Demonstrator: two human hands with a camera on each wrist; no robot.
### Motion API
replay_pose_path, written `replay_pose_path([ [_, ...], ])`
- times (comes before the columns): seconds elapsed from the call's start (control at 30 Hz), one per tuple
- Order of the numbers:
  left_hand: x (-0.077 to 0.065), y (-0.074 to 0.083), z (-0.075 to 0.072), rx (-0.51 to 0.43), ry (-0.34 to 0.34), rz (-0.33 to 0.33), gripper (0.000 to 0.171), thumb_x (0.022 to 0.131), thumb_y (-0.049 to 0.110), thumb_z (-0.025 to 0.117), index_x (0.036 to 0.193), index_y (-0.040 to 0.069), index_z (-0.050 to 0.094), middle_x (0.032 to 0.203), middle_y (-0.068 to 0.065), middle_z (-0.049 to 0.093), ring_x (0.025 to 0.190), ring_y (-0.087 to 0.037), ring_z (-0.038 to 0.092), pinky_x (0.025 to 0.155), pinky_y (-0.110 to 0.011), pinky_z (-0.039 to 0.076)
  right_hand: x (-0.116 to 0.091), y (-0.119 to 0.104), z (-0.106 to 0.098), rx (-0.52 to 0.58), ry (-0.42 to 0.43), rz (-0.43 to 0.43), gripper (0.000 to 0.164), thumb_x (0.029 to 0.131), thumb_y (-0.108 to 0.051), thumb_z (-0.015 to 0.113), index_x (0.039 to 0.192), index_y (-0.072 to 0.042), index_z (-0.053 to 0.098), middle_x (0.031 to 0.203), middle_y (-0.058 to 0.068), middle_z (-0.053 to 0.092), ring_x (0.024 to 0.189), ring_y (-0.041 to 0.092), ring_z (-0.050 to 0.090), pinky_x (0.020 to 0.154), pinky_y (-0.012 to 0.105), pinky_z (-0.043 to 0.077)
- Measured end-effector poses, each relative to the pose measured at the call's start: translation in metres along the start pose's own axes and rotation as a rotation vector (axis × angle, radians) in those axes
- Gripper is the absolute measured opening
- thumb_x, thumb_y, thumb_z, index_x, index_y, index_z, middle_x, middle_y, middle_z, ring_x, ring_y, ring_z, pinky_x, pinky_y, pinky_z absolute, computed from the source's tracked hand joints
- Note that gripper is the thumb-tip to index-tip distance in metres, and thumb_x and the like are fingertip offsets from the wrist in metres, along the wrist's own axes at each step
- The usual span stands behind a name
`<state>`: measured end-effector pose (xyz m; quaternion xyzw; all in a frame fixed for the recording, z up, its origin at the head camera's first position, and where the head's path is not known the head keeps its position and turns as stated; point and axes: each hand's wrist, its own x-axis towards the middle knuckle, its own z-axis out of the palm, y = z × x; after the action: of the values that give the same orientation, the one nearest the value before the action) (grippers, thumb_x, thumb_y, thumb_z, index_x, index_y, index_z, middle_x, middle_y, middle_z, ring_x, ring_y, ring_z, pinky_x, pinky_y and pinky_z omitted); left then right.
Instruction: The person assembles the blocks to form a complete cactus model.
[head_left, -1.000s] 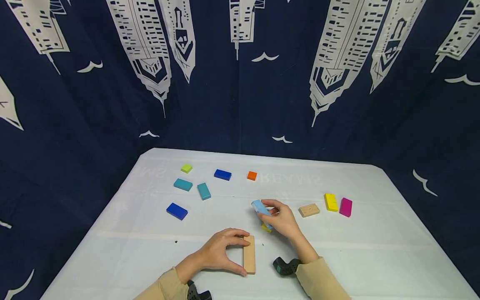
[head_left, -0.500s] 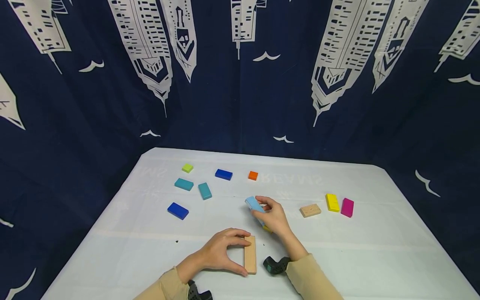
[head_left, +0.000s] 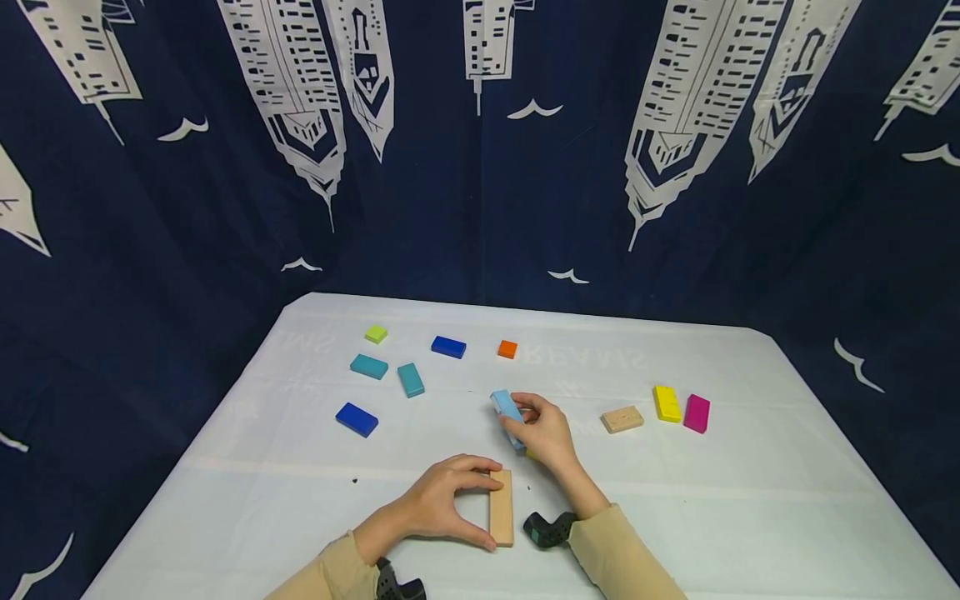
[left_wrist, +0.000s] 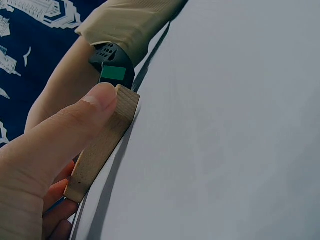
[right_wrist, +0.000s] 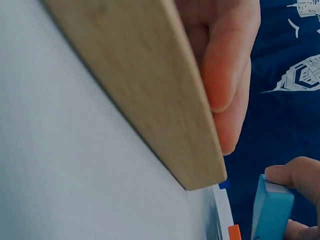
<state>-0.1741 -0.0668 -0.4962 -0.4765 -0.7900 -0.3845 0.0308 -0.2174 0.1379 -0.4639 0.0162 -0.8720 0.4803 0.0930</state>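
My left hand (head_left: 442, 504) grips a plain wooden block (head_left: 501, 510) on the table, its thumb at the near end and fingertips at the far end. In the left wrist view the thumb lies on one end of this wooden block (left_wrist: 102, 145). My right hand (head_left: 546, 432) pinches a light blue block (head_left: 507, 408) between thumb and fingers, just beyond the wooden one. The blue block (right_wrist: 272, 212) also shows at the lower right of the right wrist view. Beneath my right hand a sliver of a yellow block (head_left: 530, 455) shows; the rest is hidden.
Two dark blue blocks, one near (head_left: 357, 419) and one far (head_left: 448, 347), two teal blocks, a lime block (head_left: 376, 334) and an orange block (head_left: 507, 349) lie left and behind. To the right are a wooden block (head_left: 622, 419), a yellow block (head_left: 667, 403) and a magenta block (head_left: 697, 413).
My right hand has moved left with the light blue block, mostly in the first half second. My left hand and its wooden block have stayed in place.
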Motion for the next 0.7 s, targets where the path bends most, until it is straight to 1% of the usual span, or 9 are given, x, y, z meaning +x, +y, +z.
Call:
replay_pose_path([
  [0.1,0.0003,0.0004,-0.0004,0.003,-0.001,-0.002,0.061,0.067,0.047,0.081,0.118,0.015,0.066,0.131,0.000,0.054,0.121,-0.011,0.047,0.100,-0.032,0.040,-0.0003,0.0014,0.0009,-0.029,0.008,-0.019,0.042,0.077,-0.019,0.077,0.113,-0.001,0.065,0.096,0.009,0.067,0.071,0.013,0.057,0.054,0.023,0.045],
  [0.2,0.0004,0.0008,-0.0004,0.002,0.002,-0.001,0.061,0.067,0.047,0.082,0.117,0.015,0.066,0.131,0.000,0.054,0.121,-0.011,0.047,0.100,-0.031,0.040,-0.0010,0.0033,0.0025,-0.065,0.006,-0.024,0.044,0.076,-0.021,0.077,0.113,0.000,0.065,0.094,0.008,0.067,0.069,0.012,0.057,0.053,0.024,0.045],
  [0.3,0.0000,0.0008,-0.0001,0.006,0.007,0.003,0.061,0.066,0.046,0.082,0.117,0.015,0.067,0.131,-0.001,0.054,0.120,-0.011,0.048,0.100,-0.031,0.041,-0.0019,0.0052,0.0049,-0.101,0.002,-0.030,0.045,0.076,-0.024,0.077,0.113,-0.001,0.065,0.093,0.007,0.067,0.069,0.011,0.057,0.054,0.024,0.045],
  [0.43,-0.0002,0.0004,0.0001,-0.011,0.005,-0.010,0.062,0.065,0.047,0.083,0.117,0.015,0.067,0.131,0.000,0.054,0.121,-0.010,0.047,0.101,-0.031,0.040,-0.0033,0.0064,0.0075,-0.145,0.011,-0.053,0.046,0.075,-0.026,0.077,0.113,-0.001,0.065,0.093,0.005,0.067,0.071,0.012,0.058,0.057,0.026,0.046],
  [0.6,-0.0001,0.0002,-0.0002,-0.003,0.012,0.019,0.062,0.066,0.045,0.083,0.117,0.015,0.066,0.131,-0.001,0.054,0.120,-0.011,0.047,0.100,-0.031,0.040,-0.0046,0.0076,0.0091,-0.228,0.015,-0.069,0.049,0.074,-0.031,0.079,0.111,-0.002,0.066,0.092,0.002,0.065,0.069,0.010,0.054,0.058,0.026,0.043],
  [0.7,0.0004,0.0003,-0.0002,0.006,0.016,0.034,0.061,0.067,0.045,0.082,0.117,0.014,0.066,0.130,-0.002,0.054,0.120,-0.012,0.048,0.099,-0.031,0.041,-0.0045,0.0077,0.0093,-0.243,0.017,-0.077,0.049,0.075,-0.033,0.079,0.111,-0.002,0.066,0.092,0.003,0.065,0.066,0.010,0.050,0.056,0.026,0.041],
])
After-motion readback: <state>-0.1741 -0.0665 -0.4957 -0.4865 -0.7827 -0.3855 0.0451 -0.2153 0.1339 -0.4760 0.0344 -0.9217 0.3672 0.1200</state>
